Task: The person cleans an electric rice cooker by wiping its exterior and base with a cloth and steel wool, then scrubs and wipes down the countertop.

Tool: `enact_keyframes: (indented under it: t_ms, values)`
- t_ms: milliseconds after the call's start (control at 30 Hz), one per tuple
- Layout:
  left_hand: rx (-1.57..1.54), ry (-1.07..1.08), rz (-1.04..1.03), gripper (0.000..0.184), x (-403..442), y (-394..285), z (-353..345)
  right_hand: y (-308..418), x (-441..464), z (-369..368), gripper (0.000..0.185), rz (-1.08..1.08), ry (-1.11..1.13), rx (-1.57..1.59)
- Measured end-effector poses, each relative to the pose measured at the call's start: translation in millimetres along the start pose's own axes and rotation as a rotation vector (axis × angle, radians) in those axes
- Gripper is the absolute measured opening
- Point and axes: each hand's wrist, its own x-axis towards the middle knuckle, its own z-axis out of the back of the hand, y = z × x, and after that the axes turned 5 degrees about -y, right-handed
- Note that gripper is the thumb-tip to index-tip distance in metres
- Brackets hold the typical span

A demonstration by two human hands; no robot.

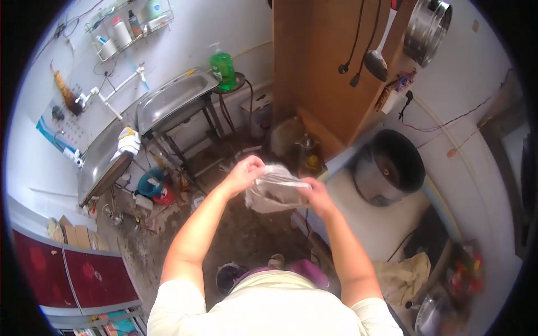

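Note:
A thin, see-through plastic bag (276, 193) hangs in front of my body, above the dirty floor. My left hand (245, 172) pinches its upper left edge, fingers closed. On the other side, my right hand (318, 197) grips the bag's right edge, where a pale folded strip runs across the top. The bag sags between the two hands, and I cannot make out anything inside it. Both arms reach forward, bare below pale sleeves.
To the left stand metal sinks (178, 99) with white cloth or gloves (128, 142) on an edge. A green soap bottle (223, 68) sits beyond them. On the right, a table (350, 196) carries a large dark pot (388, 168). A ladle (376, 63) hangs by the wooden cabinet (319, 67).

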Motion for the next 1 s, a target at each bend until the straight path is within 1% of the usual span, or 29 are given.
enact_keyframes:
  t_ms: [67,100,200,233,333,367,400,467,500,567,600,633,667,700,733,767,800,833,867,900,933,1000]
  values:
    - [0.008,0.09,-0.015,0.03,-16.2,-10.8,-10.4,10.8,-2.8,3.8,0.013,0.035,0.038,-0.074]
    - [0.021,0.091,0.002,0.037,-21.4,-13.1,-12.9,26.3,-9.5,0.8,0.015,0.044,0.03,-0.125]
    - [0.732,0.069,-0.119,0.03,-26.7,-19.3,-17.5,40.7,-12.7,10.0,0.02,0.113,0.114,-0.192]
    - [0.799,0.037,-0.04,0.02,-28.8,-25.3,-23.8,36.5,-11.5,15.5,0.033,0.155,0.12,-0.211]
    - [0.661,-0.208,-0.116,0.014,-26.6,-10.0,-35.1,41.9,-22.8,33.1,0.044,0.146,0.244,0.269]
    - [0.544,-0.178,-0.179,0.016,-24.0,-3.1,-36.1,47.9,-31.1,39.4,0.054,0.1,0.311,0.571]
    - [0.263,-0.137,-0.059,0.016,-27.7,-13.6,-43.0,42.4,-33.3,40.3,0.056,0.154,0.242,0.584]
    - [-0.303,-0.045,0.191,0.018,-40.5,-39.3,-62.9,7.8,-31.6,43.7,0.059,0.254,0.093,0.607]
    - [-0.422,-0.023,0.179,0.021,-37.5,-26.5,-66.3,-48.9,-13.2,60.5,0.06,0.234,0.128,0.233]
    - [-0.414,-0.07,0.167,0.021,-37.8,-21.2,-74.4,-25.5,-52.1,56.5,0.051,-0.089,0.347,-0.35]
    - [-0.411,-0.089,0.166,0.021,-38.6,-18.4,-78.2,-47.6,-51.6,60.1,0.046,-0.103,0.306,-0.291]
    - [-0.367,-0.148,0.219,0.02,-42.0,-18.0,-80.0,-61.8,-52.3,61.0,0.042,-0.119,0.265,-0.229]
    - [-0.243,-0.164,0.281,0.034,-38.3,0.6,-71.7,-71.4,-55.5,66.1,0.039,-0.098,0.21,-0.185]
    - [0.148,-0.275,0.253,0.048,-36.2,20.5,-65.7,-72.0,-60.7,67.7,0.036,-0.076,0.158,-0.143]
    - [0.538,-0.384,0.208,0.063,-42.0,18.7,-72.5,-66.3,-67.6,65.7,0.033,-0.052,0.109,-0.102]
    - [0.679,-0.365,0.061,0.088,-54.3,17.2,-84.4,-55.8,-75.5,63.9,0.032,-0.066,0.093,-0.135]
    - [0.67,-0.19,-0.111,0.094,-60.1,21.2,-98.2,-55.5,-79.6,61.5,0.033,-0.047,0.129,-0.122]
    - [0.6,0.038,-0.162,0.1,-68.6,18.4,-114.2,-56.0,-82.1,58.4,0.035,-0.027,0.165,-0.111]
    - [0.626,0.19,-0.211,0.098,-72.2,30.5,-130.6,-56.9,-83.5,56.4,0.037,-0.006,0.202,-0.1]
    - [0.428,0.309,-0.125,0.091,-75.3,36.9,-147.2,-61.0,-82.2,56.6,0.044,0.038,0.23,-0.142]
    - [0.247,0.361,0.094,0.072,-77.8,38.7,-161.1,-57.2,-87.2,59.7,0.045,0.09,0.177,-0.129]
    - [0.077,0.252,0.188,0.047,-78.6,34.4,-179.1,-41.0,-102.1,67.5,0.048,0.196,0.068,-0.104]
